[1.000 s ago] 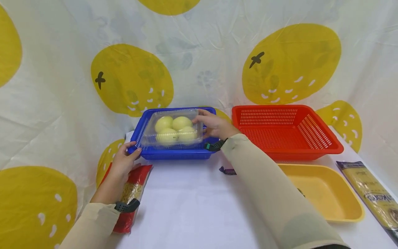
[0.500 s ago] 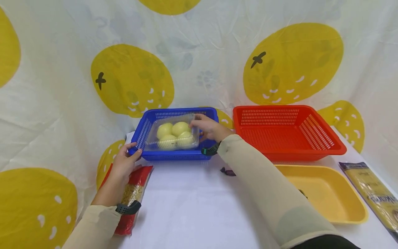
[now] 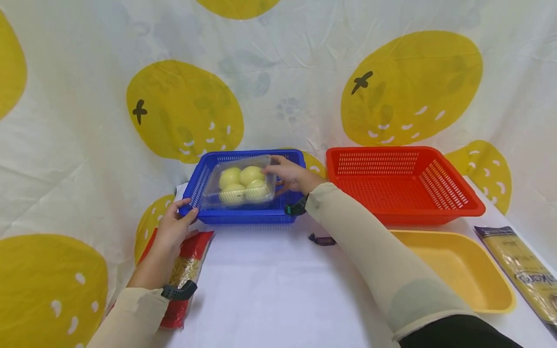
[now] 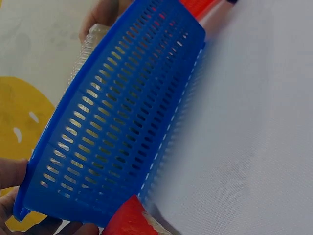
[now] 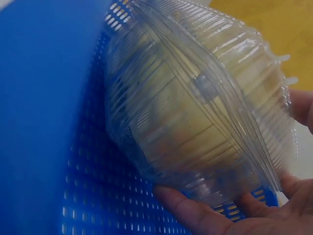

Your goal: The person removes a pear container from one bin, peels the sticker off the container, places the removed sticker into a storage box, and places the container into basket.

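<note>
My right hand (image 3: pixel 289 175) holds a clear plastic clamshell box (image 3: pixel 210 191) by its right side, thumb on top and fingers beneath, as the right wrist view also shows. Several pale yellow-green round fruits (image 3: pixel 232 178) sit inside it. The box is tilted and lies within the opening of a blue slotted basket (image 3: pixel 245 218). At the basket's front left corner, my left hand (image 3: pixel 173 227) pinches the rim (image 4: pixel 29 186), thumb above and fingers curled under. Below that hand lies a red packet (image 3: pixel 197 245) with a clear window, partly hidden by the wrist.
A red slotted basket (image 3: pixel 454 212) stands to the right, and a yellow tray (image 3: pixel 470 275) sits in front of it. A golden packet (image 3: pixel 515 258) lies at the right edge. A small dark purple wrapped item (image 3: pixel 322 239) is on the white cloth (image 3: pixel 261 290) beside the right sleeve.
My right hand has moved the clamshell box slightly left and lower into the blue basket, then raised it a little. The left hand stays on the rim.
</note>
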Motion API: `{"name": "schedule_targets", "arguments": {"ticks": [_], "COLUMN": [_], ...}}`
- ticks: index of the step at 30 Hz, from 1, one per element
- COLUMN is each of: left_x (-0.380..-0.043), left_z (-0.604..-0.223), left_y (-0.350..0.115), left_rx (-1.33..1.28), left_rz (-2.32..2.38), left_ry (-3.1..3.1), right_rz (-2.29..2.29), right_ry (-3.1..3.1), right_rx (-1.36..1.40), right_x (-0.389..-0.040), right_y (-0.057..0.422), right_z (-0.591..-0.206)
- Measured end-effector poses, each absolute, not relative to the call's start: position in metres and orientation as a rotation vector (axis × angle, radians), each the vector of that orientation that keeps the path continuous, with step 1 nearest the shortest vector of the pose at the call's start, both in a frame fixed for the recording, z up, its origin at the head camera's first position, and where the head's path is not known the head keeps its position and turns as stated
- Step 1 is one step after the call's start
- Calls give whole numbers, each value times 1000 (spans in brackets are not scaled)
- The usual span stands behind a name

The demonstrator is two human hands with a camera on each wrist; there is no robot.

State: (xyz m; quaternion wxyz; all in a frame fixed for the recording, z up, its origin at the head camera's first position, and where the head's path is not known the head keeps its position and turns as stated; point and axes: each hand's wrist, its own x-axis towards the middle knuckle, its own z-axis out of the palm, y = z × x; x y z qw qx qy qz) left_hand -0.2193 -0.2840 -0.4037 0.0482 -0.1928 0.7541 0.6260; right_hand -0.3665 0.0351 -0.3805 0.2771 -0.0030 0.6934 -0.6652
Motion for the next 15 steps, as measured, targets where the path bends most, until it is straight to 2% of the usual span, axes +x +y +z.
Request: {"name": "schedule_targets", "arguments": {"ticks": [15], "left_x": [-218], "left_z": [-403], "left_y": [-283], "left_rx": [-591], "left_rz": [1903], "left_ry": [2283], "right_rz": [-1797], "right_ry": [1804], "right_rx": [-121], "right_x": [-382], "right_y": [40], "right_z": [-382]}}
